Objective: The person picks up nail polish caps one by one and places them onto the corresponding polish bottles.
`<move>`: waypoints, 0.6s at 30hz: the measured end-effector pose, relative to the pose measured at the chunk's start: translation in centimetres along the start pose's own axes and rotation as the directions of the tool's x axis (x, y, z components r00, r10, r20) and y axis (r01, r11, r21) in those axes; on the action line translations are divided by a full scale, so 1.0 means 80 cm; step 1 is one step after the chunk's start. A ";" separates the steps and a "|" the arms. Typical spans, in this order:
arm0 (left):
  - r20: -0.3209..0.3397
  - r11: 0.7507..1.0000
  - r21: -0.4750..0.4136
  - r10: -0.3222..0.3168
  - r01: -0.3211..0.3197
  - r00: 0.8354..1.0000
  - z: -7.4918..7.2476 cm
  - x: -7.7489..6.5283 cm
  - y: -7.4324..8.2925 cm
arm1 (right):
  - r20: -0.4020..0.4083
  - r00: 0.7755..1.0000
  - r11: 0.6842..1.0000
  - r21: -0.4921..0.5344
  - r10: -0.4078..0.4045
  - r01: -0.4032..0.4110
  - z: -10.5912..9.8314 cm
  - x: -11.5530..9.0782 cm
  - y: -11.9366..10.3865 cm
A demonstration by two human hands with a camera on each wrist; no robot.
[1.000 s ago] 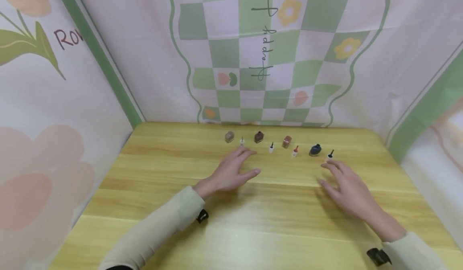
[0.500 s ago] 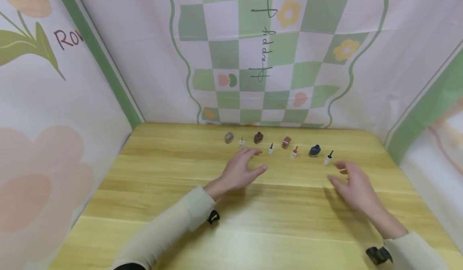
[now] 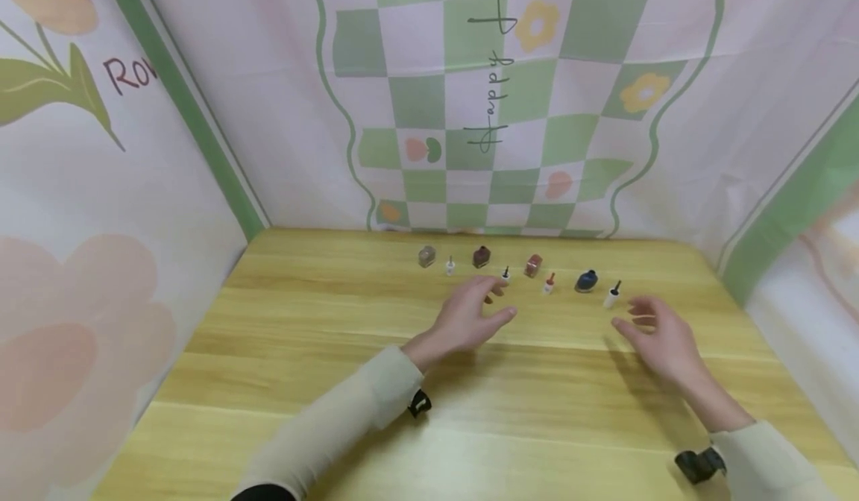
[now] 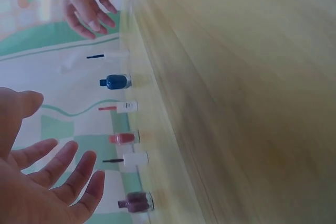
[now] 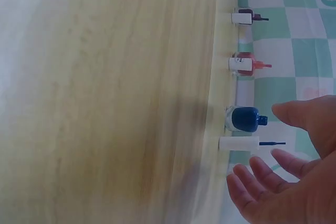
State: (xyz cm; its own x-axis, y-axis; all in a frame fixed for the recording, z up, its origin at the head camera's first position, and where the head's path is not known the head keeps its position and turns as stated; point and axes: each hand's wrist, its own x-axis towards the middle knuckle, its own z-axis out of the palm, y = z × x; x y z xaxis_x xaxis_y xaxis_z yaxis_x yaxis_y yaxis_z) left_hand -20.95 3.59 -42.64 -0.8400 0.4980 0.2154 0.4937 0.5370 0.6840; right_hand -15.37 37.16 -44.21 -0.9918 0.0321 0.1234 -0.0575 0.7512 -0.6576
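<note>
Wood-grain table [image 3: 268, 322]: all the bits stand in a row nr its far edge, R end closer to the far R corner. L hand [image 3: 473, 313] over the surface abt mid-row, thumb & fingers spread wide, holding nothing; R hand [image 3: 661, 337] just beyond the row's R end, thumb well off the fingers, also holding nothing. 4 polish bottles upright w/ bare necks, L to R: clear bottle [image 3: 426, 256], plum bottle [image 3: 481, 256], coral bottle [image 3: 533, 265], blue bottle [image 3: 587, 281]. Prob. glass: light, stiff, slick, breakable, could spill; best held by body sides, off the neck. Smallest: 1st cap [image 3: 450, 266], 2nd cap [image 3: 505, 274], 3rd cap [image 3: 549, 285], 4th cap [image 3: 610, 299], each brush-up; likely v. light & tippy, so pinch the white barrel, not the brush. Head view has L hand hiding the 2nd cap's base; L wrist view shows it whole, but misses the clear bottle.
</note>
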 end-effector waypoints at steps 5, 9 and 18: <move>0.010 1.000 -0.002 0.006 -0.006 1.000 0.009 0.009 0.012 | 0.009 0.998 0.997 0.024 0.067 -0.067 -0.002 0.004 0.001; 0.014 1.000 -0.007 0.005 -0.005 1.000 0.021 0.016 0.017 | 0.014 0.995 0.994 0.048 0.100 -0.101 -0.003 0.007 0.001; 0.012 1.000 0.000 -0.010 0.010 1.000 0.047 0.032 0.025 | 0.037 0.988 0.982 0.108 0.152 -0.156 -0.001 0.019 0.001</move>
State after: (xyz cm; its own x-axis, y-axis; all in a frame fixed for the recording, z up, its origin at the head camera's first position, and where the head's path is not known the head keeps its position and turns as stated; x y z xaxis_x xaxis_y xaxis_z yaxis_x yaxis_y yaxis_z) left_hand -21.29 8.52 -43.31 -0.8423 0.5004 0.2001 0.4851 0.5422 0.6861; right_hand -16.91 37.34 -44.02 -0.9925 0.1220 -0.0057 0.0856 0.6612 -0.7453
